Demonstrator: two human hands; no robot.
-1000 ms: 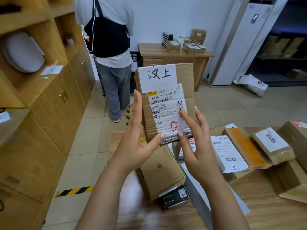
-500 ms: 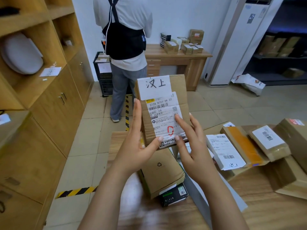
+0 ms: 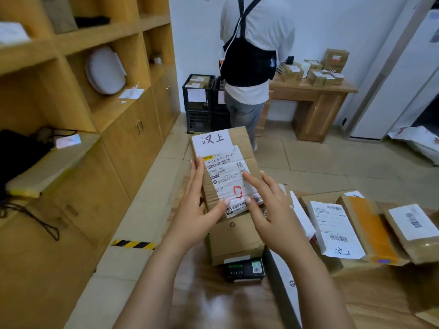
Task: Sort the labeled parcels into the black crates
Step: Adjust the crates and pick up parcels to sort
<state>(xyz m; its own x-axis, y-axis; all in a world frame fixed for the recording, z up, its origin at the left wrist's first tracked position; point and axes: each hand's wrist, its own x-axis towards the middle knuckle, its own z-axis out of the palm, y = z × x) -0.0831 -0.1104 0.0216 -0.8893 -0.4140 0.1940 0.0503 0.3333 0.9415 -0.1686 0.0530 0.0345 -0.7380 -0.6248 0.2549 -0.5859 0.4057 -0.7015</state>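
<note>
Now we hold the labeled parcel (image 3: 241, 144) in the grip of our left hand (image 3: 197, 211) and right hand (image 3: 269, 210), thumbs pinching its front.

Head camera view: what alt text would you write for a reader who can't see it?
A left hand and right hand hold up a labelled cardboard parcel over a wooden table where other parcels lie. Beyond, a person stands with their back turned beside stacked black crates.
</note>
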